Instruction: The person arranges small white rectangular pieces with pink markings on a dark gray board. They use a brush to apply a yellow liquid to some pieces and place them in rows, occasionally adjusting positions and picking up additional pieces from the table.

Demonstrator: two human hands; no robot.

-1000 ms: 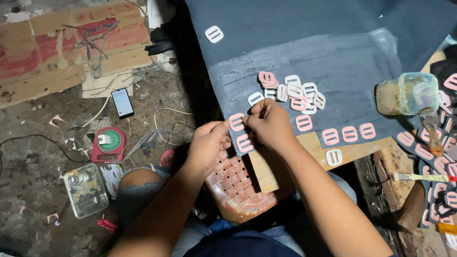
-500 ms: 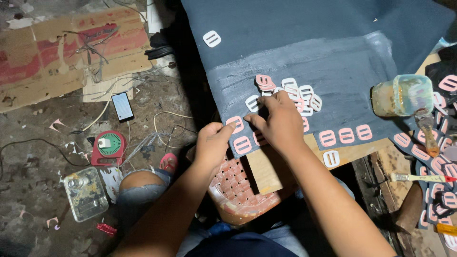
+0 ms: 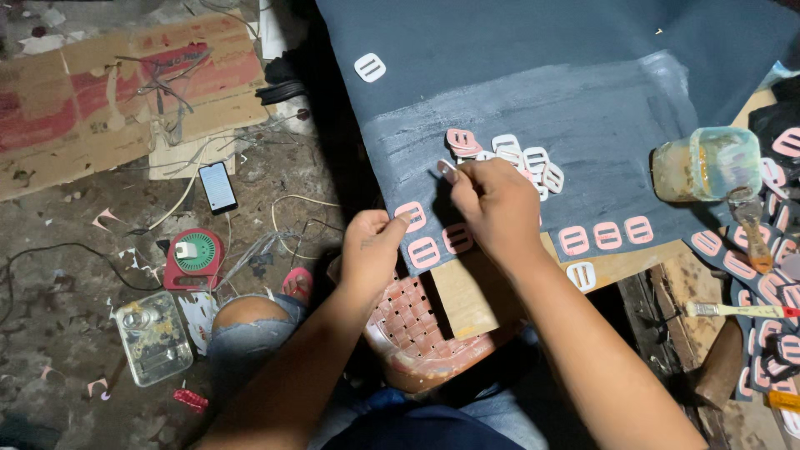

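A dark blue sheet with a grey glue-coated band lies over a wooden board. Small pink and white slotted pieces are stuck in a row along its near edge. A loose pile of the same pieces lies on the grey band. My right hand pinches one pink piece at its fingertips beside the pile. My left hand rests on the sheet's near left edge, its fingertips touching a stuck pink piece.
A glue jar with a brush stands at the right, beside cut pieces on dark strips. A pink woven stool sits under the board. On the floor lie a phone, a red round device, a clear box, cables and cardboard.
My right hand has moved up from the sheet's near edge to the pile and now pinches a piece. My left hand has slid slightly right along the edge.
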